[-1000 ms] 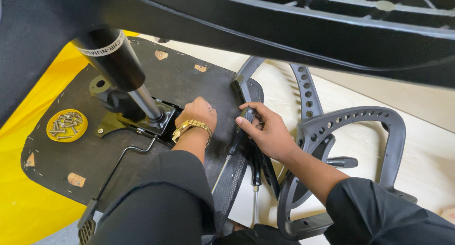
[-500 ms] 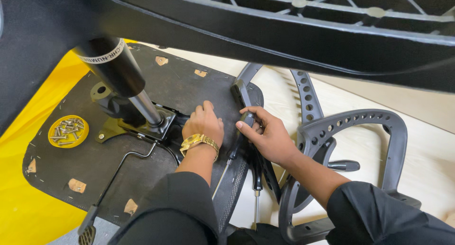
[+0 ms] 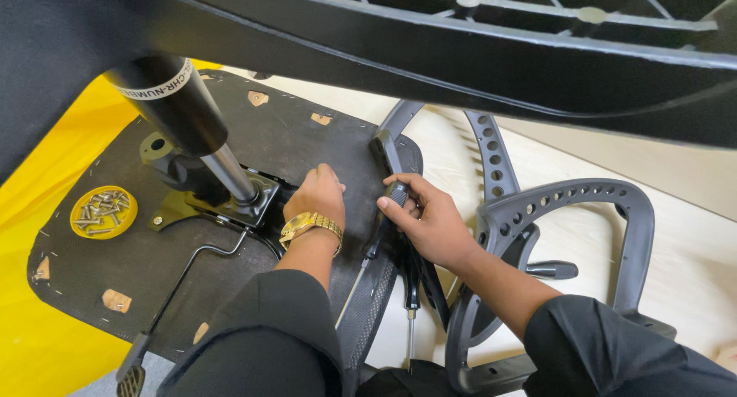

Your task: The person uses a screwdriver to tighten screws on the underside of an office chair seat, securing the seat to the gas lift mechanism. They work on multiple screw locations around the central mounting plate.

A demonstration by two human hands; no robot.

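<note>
An upturned black chair seat (image 3: 230,289) lies on a yellow sheet, with its metal mechanism plate (image 3: 223,201) and gas cylinder (image 3: 180,109) pointing up at me. My left hand (image 3: 315,201), wearing a gold watch, rests knuckles-up on the seat underside just right of the mechanism; its fingertips are hidden. My right hand (image 3: 430,224) is at the seat's right edge, its fingers closed around the black handle of a screwdriver (image 3: 381,232) whose thin shaft runs down-left. A black armrest bracket (image 3: 391,136) rises at that edge.
A yellow lid (image 3: 104,211) holding several screws sits on the seat at left. A bent lever (image 3: 192,270) runs from the mechanism. A second screwdriver (image 3: 411,293) and a perforated black backrest frame (image 3: 568,205) lie on the pale floor. Another black chair part (image 3: 461,44) spans overhead.
My left hand has slid a little right, away from the mechanism plate. My right hand has stayed at the seat's edge on the screwdriver handle.
</note>
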